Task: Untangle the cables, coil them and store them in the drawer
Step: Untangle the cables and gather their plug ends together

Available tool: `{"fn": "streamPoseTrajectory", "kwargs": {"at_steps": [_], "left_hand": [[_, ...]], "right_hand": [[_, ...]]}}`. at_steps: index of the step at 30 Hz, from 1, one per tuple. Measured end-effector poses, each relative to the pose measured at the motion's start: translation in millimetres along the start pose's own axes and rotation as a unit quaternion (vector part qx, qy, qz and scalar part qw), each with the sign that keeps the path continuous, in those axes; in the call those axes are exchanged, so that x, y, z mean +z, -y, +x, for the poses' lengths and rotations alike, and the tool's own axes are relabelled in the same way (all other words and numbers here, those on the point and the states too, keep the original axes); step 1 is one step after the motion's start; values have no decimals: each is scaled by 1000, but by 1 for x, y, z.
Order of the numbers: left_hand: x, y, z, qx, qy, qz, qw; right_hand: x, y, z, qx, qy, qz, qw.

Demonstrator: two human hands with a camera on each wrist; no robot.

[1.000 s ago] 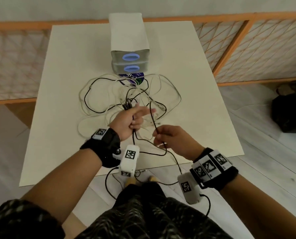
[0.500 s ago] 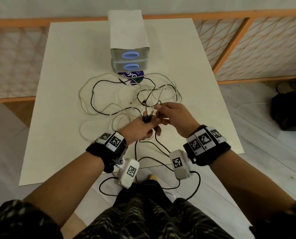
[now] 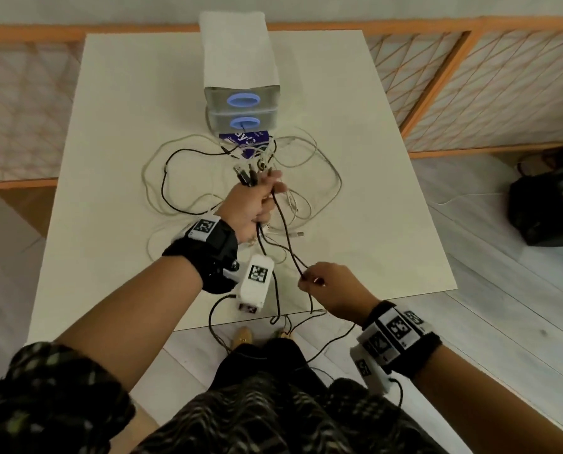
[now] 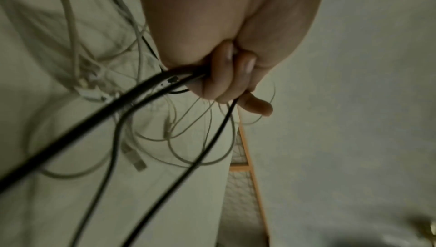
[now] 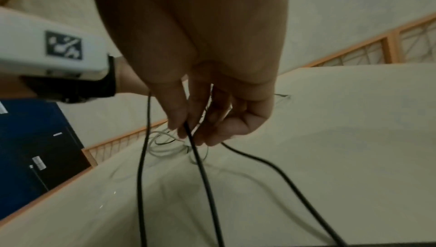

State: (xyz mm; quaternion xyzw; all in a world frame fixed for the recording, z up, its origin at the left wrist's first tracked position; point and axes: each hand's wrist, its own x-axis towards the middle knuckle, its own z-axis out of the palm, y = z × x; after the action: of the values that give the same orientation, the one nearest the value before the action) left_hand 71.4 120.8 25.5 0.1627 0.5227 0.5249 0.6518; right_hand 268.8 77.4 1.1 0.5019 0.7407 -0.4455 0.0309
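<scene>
A tangle of white cables (image 3: 306, 178) and a black cable (image 3: 172, 178) lies spread on the cream table (image 3: 116, 126). My left hand (image 3: 257, 201) is raised over the tangle and grips several black strands (image 4: 146, 90), their plug ends (image 3: 245, 175) sticking out above my fist. My right hand (image 3: 326, 283), near the table's front edge, pinches one black strand (image 5: 200, 157) between thumb and fingertips. That strand runs taut up to my left fist. More black cable hangs over the front edge toward the floor.
A grey two-drawer box (image 3: 241, 80) with blue oval handles stands at the back middle, both drawers closed. A purple packet (image 3: 245, 144) lies in front of it. Orange lattice fencing (image 3: 470, 77) surrounds the table. A black bag (image 3: 548, 208) sits on the floor at right.
My left hand rose and moved away from me with the black plugs. My right hand left the left hand, slid back along the black strand toward the front edge.
</scene>
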Motion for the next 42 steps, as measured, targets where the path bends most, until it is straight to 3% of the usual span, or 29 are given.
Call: {"fn": "streamPoseTrajectory", "kwargs": {"at_steps": [4, 6, 8, 12, 21, 25, 29, 34, 36, 42], "left_hand": [[-4, 18, -18, -15, 85, 114, 990], [-4, 26, -24, -16, 97, 149, 984], [-4, 27, -26, -24, 86, 146, 985], [-10, 16, -17, -20, 56, 93, 994], [-13, 30, 0, -38, -23, -76, 996], [-23, 16, 8, -25, -36, -56, 997], [-29, 11, 9, -27, -8, 36, 999], [-20, 27, 1, -62, -5, 107, 992], [-20, 28, 1, -59, -8, 98, 993], [-33, 1, 20, -10, -35, 29, 999]], "right_hand": [[-17, 21, 10, -32, -18, 142, 989], [-22, 39, 21, -64, -40, 204, 976], [-19, 46, 30, -101, -80, 199, 971], [-6, 29, 23, -77, -108, 129, 983], [-4, 9, 10, -88, -53, 123, 987], [12, 2, -1, -103, 0, 68, 992], [11, 13, 8, -63, 6, 67, 996], [-6, 49, 37, -40, -48, 245, 968], [-9, 50, 45, -36, -82, 263, 961], [-8, 33, 17, -33, 17, 193, 980]]}}
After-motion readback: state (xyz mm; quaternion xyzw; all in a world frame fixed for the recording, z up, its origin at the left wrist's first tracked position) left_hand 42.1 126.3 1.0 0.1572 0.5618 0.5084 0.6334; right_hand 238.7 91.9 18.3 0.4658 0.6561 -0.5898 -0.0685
